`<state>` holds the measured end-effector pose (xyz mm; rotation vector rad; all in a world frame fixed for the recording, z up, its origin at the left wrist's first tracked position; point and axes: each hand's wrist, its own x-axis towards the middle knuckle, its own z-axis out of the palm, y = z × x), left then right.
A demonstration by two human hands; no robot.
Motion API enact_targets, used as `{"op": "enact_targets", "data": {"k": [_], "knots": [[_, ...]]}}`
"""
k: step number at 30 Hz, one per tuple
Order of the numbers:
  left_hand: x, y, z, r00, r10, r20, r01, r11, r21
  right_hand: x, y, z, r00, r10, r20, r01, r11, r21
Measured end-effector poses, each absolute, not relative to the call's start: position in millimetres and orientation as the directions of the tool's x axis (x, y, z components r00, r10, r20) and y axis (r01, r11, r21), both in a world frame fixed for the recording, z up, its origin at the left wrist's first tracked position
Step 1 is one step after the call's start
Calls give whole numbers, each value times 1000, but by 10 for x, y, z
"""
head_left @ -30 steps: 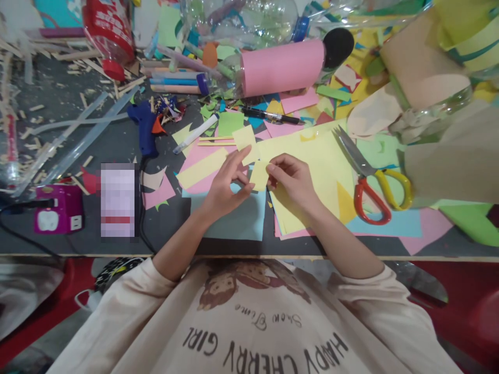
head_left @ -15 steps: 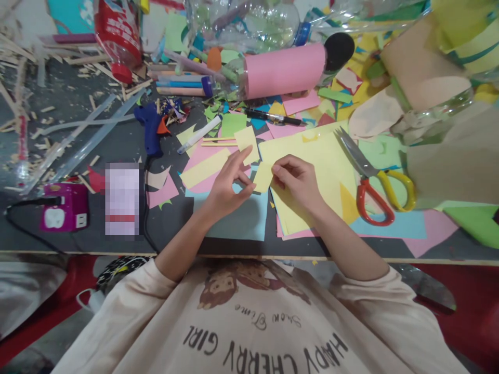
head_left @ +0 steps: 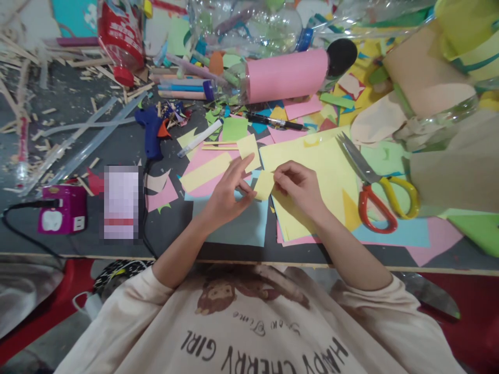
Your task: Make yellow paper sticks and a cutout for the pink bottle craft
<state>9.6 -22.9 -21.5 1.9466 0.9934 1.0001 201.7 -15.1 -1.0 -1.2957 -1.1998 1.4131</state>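
Note:
A small piece of yellow paper point(head_left: 264, 185) is pinched at its right edge between the thumb and fingers of my right hand point(head_left: 298, 186). To its left is my left hand point(head_left: 230, 195), fingers stretched apart, with the thumb tip at the paper's left edge; whether it presses on the paper I cannot tell. Beneath my left hand lies a light blue sheet point(head_left: 237, 228). A stack of yellow sheets point(head_left: 319, 171) lies under my right hand. Just beyond my left fingertips is another small yellow paper piece point(head_left: 249, 148).
Scissors point(head_left: 374, 182) with red and yellow handles rest on the stack's right side. A blue glue gun point(head_left: 152, 132) lies left, near a phone-like blurred object point(head_left: 121, 202) and a purple box point(head_left: 62, 209). A pink-wrapped bottle point(head_left: 286, 76), a pen point(head_left: 276, 122) and paper scraps lie behind.
The small yellow paper has turned slightly between my hands and shows a squarer outline. Both hands stay almost in place; the whole view has shifted a little.

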Motion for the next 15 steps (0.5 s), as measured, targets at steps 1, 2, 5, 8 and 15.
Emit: {"op": "enact_targets", "data": {"k": [1, 2, 5, 8, 15], "knots": [[90, -230, -219, 401, 865, 302, 305, -437, 846, 2018, -152, -4, -104, 977, -184, 9, -184, -983], [83, -230, -224, 400, 868, 293, 312, -430, 847, 2018, -152, 2, -108, 976, -192, 2, -193, -981], [67, -227, -237, 393, 885, 249, 334, -390, 858, 2014, -154, 12, -107, 972, -210, -1, -212, -977], [65, -234, -222, 377, 903, 206, 325, -337, 884, 2015, -154, 5, -106, 971, -215, 20, -214, -977], [18, -247, -129, 33, 975, 219, 188, -221, 957, 2028, -159, -18, -84, 978, -189, 146, -175, -974]]}}
